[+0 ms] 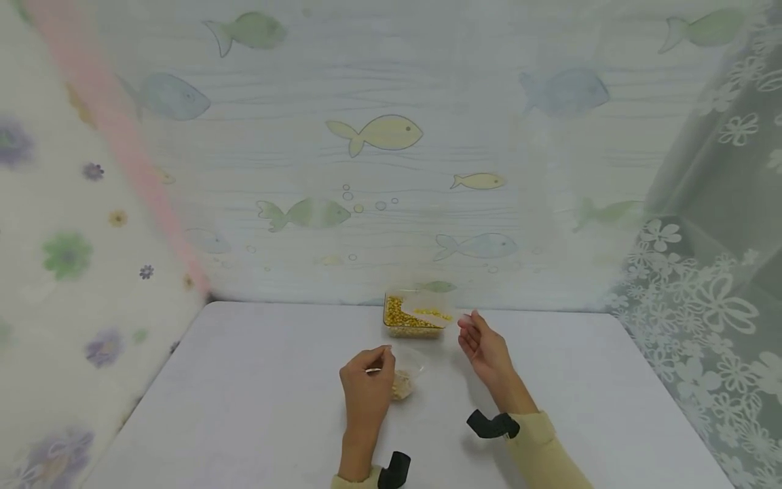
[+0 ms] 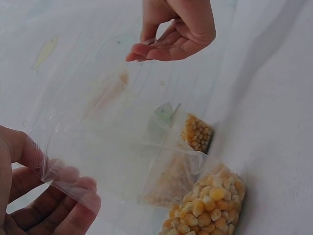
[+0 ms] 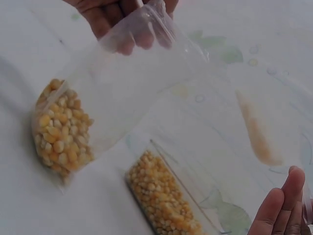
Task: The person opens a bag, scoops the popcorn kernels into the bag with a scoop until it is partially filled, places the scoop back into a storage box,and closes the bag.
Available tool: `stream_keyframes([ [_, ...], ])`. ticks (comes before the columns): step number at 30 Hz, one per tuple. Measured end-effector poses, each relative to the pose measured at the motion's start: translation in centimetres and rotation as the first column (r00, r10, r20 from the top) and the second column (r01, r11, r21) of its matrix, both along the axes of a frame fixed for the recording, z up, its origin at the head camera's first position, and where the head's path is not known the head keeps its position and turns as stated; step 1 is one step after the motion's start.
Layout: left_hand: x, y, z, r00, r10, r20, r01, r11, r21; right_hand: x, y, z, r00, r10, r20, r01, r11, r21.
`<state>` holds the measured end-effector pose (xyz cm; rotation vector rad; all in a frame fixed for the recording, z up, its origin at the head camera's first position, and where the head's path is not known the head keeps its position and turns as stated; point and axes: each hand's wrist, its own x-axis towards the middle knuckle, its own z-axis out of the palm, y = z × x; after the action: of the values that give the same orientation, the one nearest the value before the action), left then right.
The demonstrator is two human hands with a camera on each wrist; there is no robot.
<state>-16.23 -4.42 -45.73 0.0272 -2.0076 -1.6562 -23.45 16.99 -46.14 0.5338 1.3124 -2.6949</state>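
Note:
My left hand (image 1: 368, 384) pinches the top of a clear zip bag (image 3: 127, 83), with its fingers behind the film in both wrist views. Corn kernels (image 2: 208, 200) fill the bag's bottom, which sits on the table. Behind it, a clear rectangular container (image 1: 412, 333) holds more yellow kernels (image 1: 400, 316). To the container's right, my right hand (image 1: 485, 353) has something see-through between thumb and fingers. A whitish translucent piece (image 1: 409, 307) with a strip of kernels (image 3: 259, 142) reaches left from these fingertips over the container; its kind is unclear.
The white table (image 1: 263, 407) ends at a back curtain (image 1: 293, 149) printed with fish, close behind the container. A flowered sheet (image 1: 55, 326) hangs at the left and a lace-patterned curtain (image 1: 690, 339) at the right. Black bands (image 1: 493, 425) sit on both wrists.

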Motion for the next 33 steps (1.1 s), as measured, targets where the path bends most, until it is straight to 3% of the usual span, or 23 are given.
stream_keyframes([
  [9, -0.1, -0.3, 0.1, 1.0, 0.006, 0.03, -0.005, 1.0, -0.021, 1.6, 0.1, 0.8, 1.0, 0.024, -0.015, -0.023, 0.998, 0.054],
  [19, 0.4, -0.4, 0.1, 0.999, 0.014, 0.038, -0.013, 0.999, -0.03, 4.2, 0.7, 0.6, 0.996, 0.088, -0.001, -0.085, 0.971, 0.223],
  [29, 0.5, -0.4, 0.2, 1.0, 0.009, 0.02, -0.008, 0.999, -0.042, 5.3, 0.7, 1.1, 0.997, 0.042, -0.068, -0.007, 0.894, 0.448],
  [33, 0.4, -0.3, 0.3, 1.0, -0.001, 0.023, 0.002, 0.999, -0.044, 5.8, 0.2, 2.0, 0.981, 0.039, -0.188, 0.074, 0.827, 0.558],
])
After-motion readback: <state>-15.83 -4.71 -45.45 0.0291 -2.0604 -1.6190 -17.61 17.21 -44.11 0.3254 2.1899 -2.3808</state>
